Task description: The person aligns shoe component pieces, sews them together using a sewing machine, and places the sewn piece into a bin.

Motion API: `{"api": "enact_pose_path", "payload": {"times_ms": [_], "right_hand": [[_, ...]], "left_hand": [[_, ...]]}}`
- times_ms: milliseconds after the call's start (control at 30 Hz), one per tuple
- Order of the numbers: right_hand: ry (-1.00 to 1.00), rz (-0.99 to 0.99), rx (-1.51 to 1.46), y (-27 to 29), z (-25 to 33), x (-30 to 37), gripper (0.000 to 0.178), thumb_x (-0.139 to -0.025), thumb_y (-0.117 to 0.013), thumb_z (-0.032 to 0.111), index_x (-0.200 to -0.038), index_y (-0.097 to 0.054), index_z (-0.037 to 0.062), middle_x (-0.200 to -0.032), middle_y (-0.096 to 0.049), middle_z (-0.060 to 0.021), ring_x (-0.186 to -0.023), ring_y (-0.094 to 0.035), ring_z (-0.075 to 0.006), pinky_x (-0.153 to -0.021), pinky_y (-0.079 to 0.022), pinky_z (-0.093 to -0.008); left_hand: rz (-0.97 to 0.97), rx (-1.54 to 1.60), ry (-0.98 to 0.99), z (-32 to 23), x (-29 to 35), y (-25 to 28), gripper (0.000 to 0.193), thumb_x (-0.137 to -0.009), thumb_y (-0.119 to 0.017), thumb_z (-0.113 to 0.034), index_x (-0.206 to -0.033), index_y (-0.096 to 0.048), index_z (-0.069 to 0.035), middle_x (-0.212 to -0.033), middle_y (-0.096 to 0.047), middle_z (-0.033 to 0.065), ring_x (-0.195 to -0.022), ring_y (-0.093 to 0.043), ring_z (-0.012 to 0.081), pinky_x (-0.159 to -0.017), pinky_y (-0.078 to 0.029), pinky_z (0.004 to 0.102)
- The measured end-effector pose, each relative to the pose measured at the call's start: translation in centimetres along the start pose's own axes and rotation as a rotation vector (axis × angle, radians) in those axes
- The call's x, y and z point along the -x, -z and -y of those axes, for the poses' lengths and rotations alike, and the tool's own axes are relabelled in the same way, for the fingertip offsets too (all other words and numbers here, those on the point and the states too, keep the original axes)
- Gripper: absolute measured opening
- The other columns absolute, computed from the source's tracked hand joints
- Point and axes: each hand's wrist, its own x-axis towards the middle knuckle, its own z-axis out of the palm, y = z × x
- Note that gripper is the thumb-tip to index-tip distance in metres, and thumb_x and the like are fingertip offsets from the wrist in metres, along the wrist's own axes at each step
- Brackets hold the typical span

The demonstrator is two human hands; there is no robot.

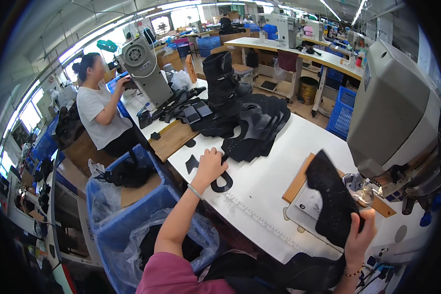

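Observation:
My left hand (210, 167) reaches over the white table with its fingers curled down onto a small black cut piece (222, 182), which has a curved, looped end. Its fingertips are partly hidden. Another small black piece (191, 163) lies just left of that hand. My right hand (360, 235) pinches the lower right edge of a large black shoe-upper piece (330, 203) dotted with small holes. That piece is tilted up beside the needle area of a grey sewing machine (394, 112). A second black upper piece (311, 272) lies at the table's near edge, by my right wrist.
A stack of black upper pieces (259, 127) and a black boot (220, 78) stand at the far side of the table. Blue bins (132, 210) lined with plastic sit at my left. A co-worker (100, 103) stands at another machine (144, 68). A printed ruler (259, 220) runs along the near edge.

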Motion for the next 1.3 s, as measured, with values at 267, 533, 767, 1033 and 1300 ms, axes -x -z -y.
{"api": "enact_pose_path", "payload": {"times_ms": [267,533,767,1033,1300], "right_hand": [[0.496,-0.178,0.025,5.5,-0.6,1.2,0.04,-0.088,-0.055,0.041,-0.082,-0.043,0.0032,-0.068,-0.043,-0.0075,-0.06,-0.041,-0.0223,-0.057,-0.034,-0.0351],[0.505,-0.216,0.029,6.2,7.2,-2.2,0.035,-0.088,-0.057,0.036,-0.09,-0.046,0.002,-0.07,-0.044,-0.007,-0.062,-0.042,-0.022,-0.061,-0.036,-0.0339],[0.0,-0.023,0.129,-1.9,3.2,0.0,0.015,-0.085,-0.062,0.01,-0.082,-0.05,0.0013,-0.062,-0.05,-0.0119,-0.052,-0.049,-0.0236,-0.05,-0.037,-0.0303],[-0.623,0.119,-0.676,-4.1,0.9,0.3,0.05,-0.099,-0.029,0.038,-0.091,-0.056,-0.0032,-0.082,-0.058,-0.0042,-0.076,-0.054,-0.0137,-0.074,-0.043,-0.0233],[-0.271,0.386,-0.445,-2.0,-1.4,0.9,0.025,-0.097,-0.043,0.019,-0.081,-0.05,0.0009,-0.072,-0.045,0.0007,-0.069,-0.04,-0.0055,-0.063,-0.034,-0.0199]], "left_hand": [[0.177,0.188,0.212,8.2,0.5,2.7,0.035,-0.084,-0.048,-0.025,-0.081,-0.059,0.008,-0.086,-0.06,0.0232,-0.078,-0.061,0.0338,-0.075,-0.049,0.0371],[-0.565,1.718,0.44,6.1,3.0,9.4,0.042,-0.093,-0.037,-0.044,-0.083,-0.048,-0.005,-0.074,-0.058,0.0124,-0.065,-0.063,0.0249,-0.062,-0.053,0.0327],[-0.193,1.308,-0.069,-7.1,5.2,11.7,0.029,-0.091,-0.051,-0.032,-0.074,-0.043,-0.01,-0.057,-0.036,-0.0054,-0.044,-0.034,0.004,-0.038,-0.028,0.0213],[0.624,1.612,0.109,-25.0,10.2,7.3,0.03,-0.095,-0.045,-0.03,-0.08,-0.043,-0.005,-0.048,-0.045,0.0048,-0.035,-0.047,0.0134,-0.031,-0.035,0.025],[0.099,0.948,-0.276,-24.9,11.1,4.8,0.021,-0.084,-0.06,-0.022,-0.082,-0.047,-0.005,-0.066,-0.05,0.0104,-0.069,-0.058,0.0277,-0.057,-0.045,0.0361]]}}
